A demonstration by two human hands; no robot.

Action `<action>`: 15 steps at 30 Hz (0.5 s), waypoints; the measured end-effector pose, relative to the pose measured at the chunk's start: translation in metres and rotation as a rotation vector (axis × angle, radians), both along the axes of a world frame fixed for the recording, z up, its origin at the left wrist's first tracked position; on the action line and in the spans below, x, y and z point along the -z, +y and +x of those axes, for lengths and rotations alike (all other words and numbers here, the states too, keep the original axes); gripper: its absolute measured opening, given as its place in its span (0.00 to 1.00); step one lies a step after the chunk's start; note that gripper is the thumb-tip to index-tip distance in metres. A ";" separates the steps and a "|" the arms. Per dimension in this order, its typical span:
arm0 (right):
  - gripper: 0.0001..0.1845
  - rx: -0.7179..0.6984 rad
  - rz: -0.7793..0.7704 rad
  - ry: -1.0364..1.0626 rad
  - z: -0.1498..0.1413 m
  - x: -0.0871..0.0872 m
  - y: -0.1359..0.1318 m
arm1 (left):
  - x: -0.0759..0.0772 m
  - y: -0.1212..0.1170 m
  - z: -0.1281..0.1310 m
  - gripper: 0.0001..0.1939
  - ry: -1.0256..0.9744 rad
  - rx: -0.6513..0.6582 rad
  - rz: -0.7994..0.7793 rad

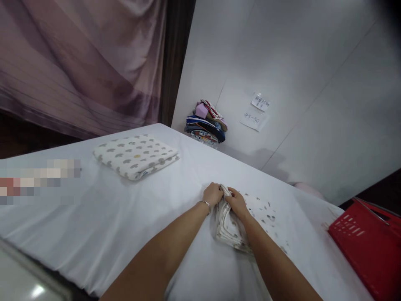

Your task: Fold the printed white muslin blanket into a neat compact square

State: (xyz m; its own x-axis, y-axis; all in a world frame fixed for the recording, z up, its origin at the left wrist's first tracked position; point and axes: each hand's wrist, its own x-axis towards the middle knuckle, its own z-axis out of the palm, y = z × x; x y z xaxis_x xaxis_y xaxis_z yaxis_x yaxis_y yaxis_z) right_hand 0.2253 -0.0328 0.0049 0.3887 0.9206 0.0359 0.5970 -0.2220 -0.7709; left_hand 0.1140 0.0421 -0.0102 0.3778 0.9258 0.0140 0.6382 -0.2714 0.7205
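A white cloth with small grey prints lies bunched in layered folds on the white-covered table. My left hand, with a thin bracelet on its wrist, is closed on the cloth's upper edge. My right hand is closed on the same edge right beside it, so the two hands almost touch. Part of the cloth spreads flat to the right of my hands.
A folded white cloth with grey shapes lies at the table's far left. A stack of colourful folded fabrics sits against the white wall, near two paper notes. A red plastic basket stands at the right edge.
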 end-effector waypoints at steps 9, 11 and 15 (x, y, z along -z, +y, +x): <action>0.29 -0.004 0.021 0.267 0.003 -0.006 -0.006 | -0.004 0.003 -0.003 0.09 -0.009 0.013 -0.030; 0.26 0.063 0.143 0.138 0.020 -0.005 -0.010 | -0.003 0.003 -0.003 0.10 -0.005 0.006 -0.031; 0.24 0.147 0.160 -0.418 0.075 -0.001 -0.031 | -0.003 0.005 -0.002 0.10 0.018 0.002 -0.032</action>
State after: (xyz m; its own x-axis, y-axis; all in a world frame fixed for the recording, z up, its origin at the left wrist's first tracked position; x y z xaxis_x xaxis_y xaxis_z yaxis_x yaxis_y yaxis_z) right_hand 0.3004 -0.0634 0.0059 0.4361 0.8271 0.3546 0.8349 -0.2248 -0.5023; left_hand 0.1120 0.0475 -0.0075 0.3796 0.9249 -0.0224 0.6506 -0.2496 0.7172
